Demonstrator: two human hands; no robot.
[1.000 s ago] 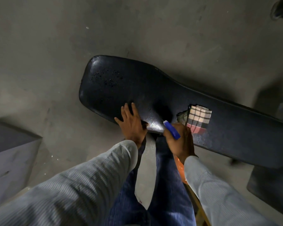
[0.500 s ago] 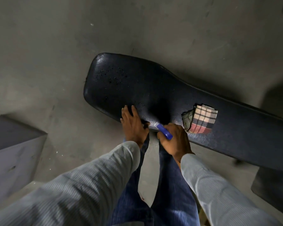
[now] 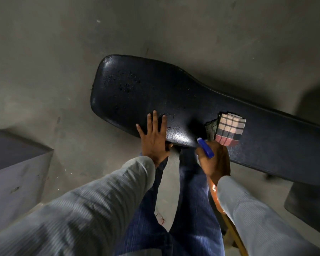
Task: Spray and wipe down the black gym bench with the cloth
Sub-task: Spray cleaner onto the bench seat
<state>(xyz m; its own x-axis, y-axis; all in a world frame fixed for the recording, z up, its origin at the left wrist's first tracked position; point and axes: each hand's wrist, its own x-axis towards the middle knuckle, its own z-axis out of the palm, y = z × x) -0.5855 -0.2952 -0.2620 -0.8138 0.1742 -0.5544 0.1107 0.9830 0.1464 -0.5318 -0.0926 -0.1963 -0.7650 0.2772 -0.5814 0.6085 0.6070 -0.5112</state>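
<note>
We see the left hand (image 3: 154,138) now spread wider on the near edge of the black gym bench (image 3: 174,100), its fingers reaching further onto the pad than a second ago. The right hand (image 3: 215,157), gripping the blue-topped spray bottle (image 3: 205,147), sits closer again to the folded checked cloth (image 3: 228,129) after dipping toward the left hand half a second ago; the blue nozzle points up-left. Our view has also shifted slightly.

Glossy black vinyl-looking bench (image 3: 174,100), droplet-beaded; woven checked cloth (image 3: 229,129); matt, rough concrete-looking floor (image 3: 63,61).
</note>
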